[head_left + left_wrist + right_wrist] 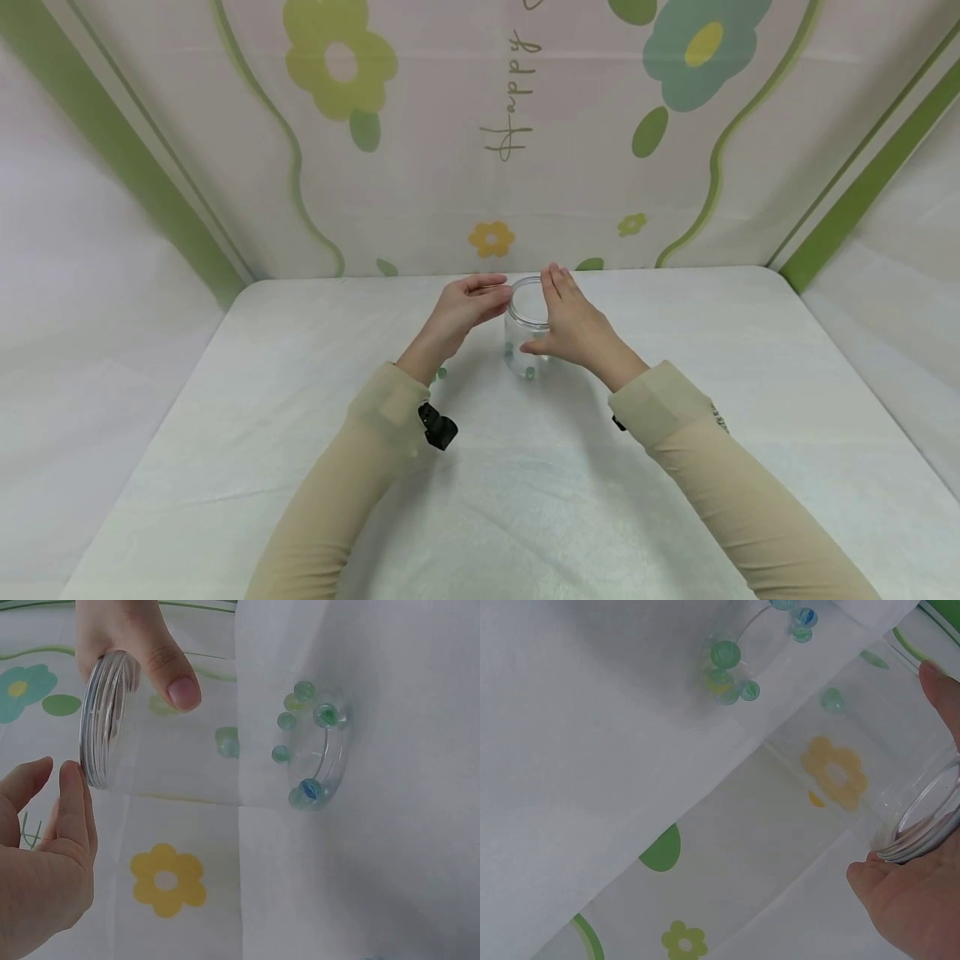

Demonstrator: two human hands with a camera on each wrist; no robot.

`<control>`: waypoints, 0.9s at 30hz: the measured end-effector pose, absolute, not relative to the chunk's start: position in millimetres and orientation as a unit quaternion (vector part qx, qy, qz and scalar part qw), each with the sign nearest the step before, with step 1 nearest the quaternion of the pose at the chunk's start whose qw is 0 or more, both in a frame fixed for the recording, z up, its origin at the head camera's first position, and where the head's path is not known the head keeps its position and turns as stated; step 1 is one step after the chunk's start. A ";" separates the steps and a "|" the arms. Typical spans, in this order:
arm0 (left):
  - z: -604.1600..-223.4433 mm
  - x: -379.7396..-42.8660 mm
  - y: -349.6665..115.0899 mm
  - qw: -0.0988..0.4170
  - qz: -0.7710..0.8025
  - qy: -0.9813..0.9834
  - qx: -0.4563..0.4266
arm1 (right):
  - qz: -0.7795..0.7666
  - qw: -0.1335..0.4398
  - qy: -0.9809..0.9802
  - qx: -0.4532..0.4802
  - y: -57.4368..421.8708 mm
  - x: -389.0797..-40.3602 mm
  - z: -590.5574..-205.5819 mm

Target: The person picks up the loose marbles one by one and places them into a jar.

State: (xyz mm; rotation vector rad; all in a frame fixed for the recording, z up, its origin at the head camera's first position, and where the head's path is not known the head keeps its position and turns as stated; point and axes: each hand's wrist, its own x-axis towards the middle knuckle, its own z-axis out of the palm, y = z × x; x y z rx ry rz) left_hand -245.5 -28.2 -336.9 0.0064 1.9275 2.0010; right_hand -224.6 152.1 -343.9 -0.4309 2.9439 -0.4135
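Observation:
A clear jar (525,337) with a ridged round rim stands upright near the table's back edge. Several green and blue glass marbles (326,715) lie around its bottom, and one blurred green marble (832,700) shows higher up, inside the jar's outline. My right hand (577,329) grips the jar near the top, thumb on the near side and fingers round the far side. Beside the rim, on the left, is my left hand (465,312); its fairly straight fingers (69,802) reach the rim's edge, and no marble shows between them.
A couple of loose green marbles (442,373) lie on the white-covered table (510,500), partly hidden by the left wrist. Behind the back edge hangs a flower-printed curtain (450,183). A black camera (437,427) is strapped under the left cuff.

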 end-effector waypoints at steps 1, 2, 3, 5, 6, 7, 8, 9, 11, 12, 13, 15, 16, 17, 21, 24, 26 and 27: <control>-336.9 -245.4 -28.5 0.181 0.708 0.682 0.001 | -0.137 0.069 0.978 -0.143 152.2 -224.6 -343.9; -337.1 -245.3 -29.0 0.180 0.708 0.683 0.000 | -0.138 0.070 0.978 -0.143 152.2 -224.6 -343.9; -337.5 -245.3 -29.7 0.180 0.708 0.683 -0.003 | -0.138 0.070 0.978 -0.143 152.2 -224.5 -343.9; -338.6 -245.7 -31.4 0.178 0.706 0.686 -0.009 | -0.138 0.070 0.978 -0.142 152.1 -224.4 -343.9; -339.4 -246.0 -32.4 0.177 0.704 0.688 -0.013 | -0.137 0.070 0.978 -0.142 152.0 -224.4 -343.9; -340.3 -246.4 -33.6 0.176 0.700 0.691 -0.017 | -0.137 0.069 0.978 -0.141 152.0 -224.4 -344.1; -341.4 -247.0 -35.1 0.176 0.698 0.693 -0.021 | -0.137 0.069 0.978 -0.141 152.0 -224.3 -344.1; -342.5 -247.7 -36.6 0.176 0.697 0.695 -0.025 | -0.137 0.069 0.978 -0.140 151.9 -224.3 -344.1; -344.5 -249.1 -40.0 0.178 0.693 0.698 -0.033 | -0.136 0.068 0.978 -0.140 152.0 -224.5 -344.3; -345.5 -250.0 -41.8 0.179 0.689 0.701 -0.038 | -0.136 0.067 0.978 -0.140 152.0 -224.6 -344.3; -346.7 -250.7 -44.0 0.181 0.686 0.703 -0.041 | -0.136 0.067 0.979 -0.140 151.9 -224.7 -344.4; -349.1 -252.0 -48.8 0.185 0.681 0.707 -0.048 | -0.134 0.065 0.979 -0.141 151.8 -224.9 -344.4; -350.2 -252.6 -51.3 0.186 0.678 0.709 -0.050 | -0.135 0.064 0.979 -0.141 151.8 -225.0 -344.5; -351.4 -253.1 -54.0 0.189 0.676 0.711 -0.052 | -0.135 0.063 0.979 -0.142 151.8 -225.0 -344.4; -356.5 -254.2 -65.8 0.194 0.672 0.713 -0.057 | -0.138 0.061 0.978 -0.143 151.9 -224.9 -344.5; -359.6 -253.9 -75.9 0.200 0.665 0.718 -0.058 | -0.140 0.060 0.978 -0.146 152.1 -224.6 -344.5; -362.0 -253.8 -83.1 0.203 0.659 0.722 -0.055 | -0.141 0.060 0.977 -0.147 152.2 -224.5 -344.7; -363.5 -253.6 -86.9 0.204 0.654 0.726 -0.052 | -0.142 0.061 0.977 -0.147 152.3 -224.4 -344.7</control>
